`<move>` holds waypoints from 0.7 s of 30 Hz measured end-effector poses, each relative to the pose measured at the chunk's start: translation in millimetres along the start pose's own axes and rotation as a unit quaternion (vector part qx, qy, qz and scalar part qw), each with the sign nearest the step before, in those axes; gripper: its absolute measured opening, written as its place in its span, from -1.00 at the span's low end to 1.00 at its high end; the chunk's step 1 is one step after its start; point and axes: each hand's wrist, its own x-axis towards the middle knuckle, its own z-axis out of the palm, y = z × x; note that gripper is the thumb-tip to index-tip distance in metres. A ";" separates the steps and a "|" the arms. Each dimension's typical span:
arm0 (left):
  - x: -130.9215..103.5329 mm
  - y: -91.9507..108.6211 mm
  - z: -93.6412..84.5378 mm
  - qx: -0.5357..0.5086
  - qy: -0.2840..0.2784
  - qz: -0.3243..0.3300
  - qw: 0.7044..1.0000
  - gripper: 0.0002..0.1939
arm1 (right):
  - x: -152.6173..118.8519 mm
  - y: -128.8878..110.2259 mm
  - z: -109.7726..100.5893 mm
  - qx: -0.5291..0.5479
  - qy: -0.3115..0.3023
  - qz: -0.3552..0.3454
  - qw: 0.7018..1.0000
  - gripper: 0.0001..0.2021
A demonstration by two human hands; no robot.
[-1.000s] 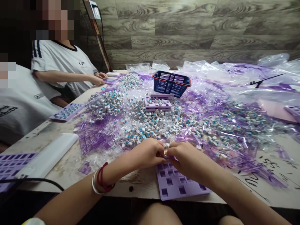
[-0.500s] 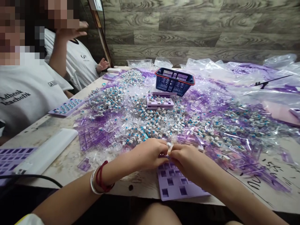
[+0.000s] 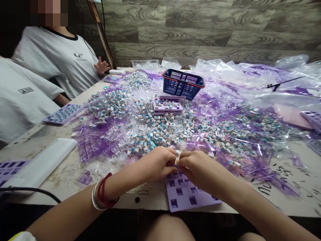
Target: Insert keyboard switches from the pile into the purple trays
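Note:
My left hand (image 3: 160,161) and my right hand (image 3: 195,164) meet at the table's near side, fingertips pinched together. Between them shows a small white piece (image 3: 178,153), too small to make out in full. Both hands close on it. Just below and partly under my hands lies a lilac tray (image 3: 183,200) with square openings; its far part is hidden by my fingers. Beyond my fingertips spreads a heap of small white-and-grey pieces with blue tops (image 3: 165,129), which look like key switches.
A dark blue basket (image 3: 183,85) stands behind stacked lilac trays (image 3: 167,107). Clear purple plastic parts (image 3: 94,144) lie about the heap. A long white case (image 3: 45,164) lies at left. Two people in white shirts (image 3: 60,57) sit at the left edge, near a filled lilac tray (image 3: 62,114).
The view has shifted slightly, so the table's things sit a little further left. My hands keep their pinch over the tray. A co-worker's raised hand has gone from sight.

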 end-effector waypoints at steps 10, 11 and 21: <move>-1.6 -6.6 6.9 0.022 0.006 0.013 1.000 -0.87 | 2.8 3.5 5.9 -0.001 0.021 -0.030 0.999 -0.78; -1.6 -7.2 6.8 0.024 0.008 0.014 1.000 -0.87 | 2.9 2.7 6.1 -0.005 0.018 -0.026 0.999 -0.78; 5.6 -16.9 -1.0 0.065 -0.011 0.070 0.995 -0.87 | -1.0 -7.7 0.5 -0.098 0.014 0.016 0.995 -0.81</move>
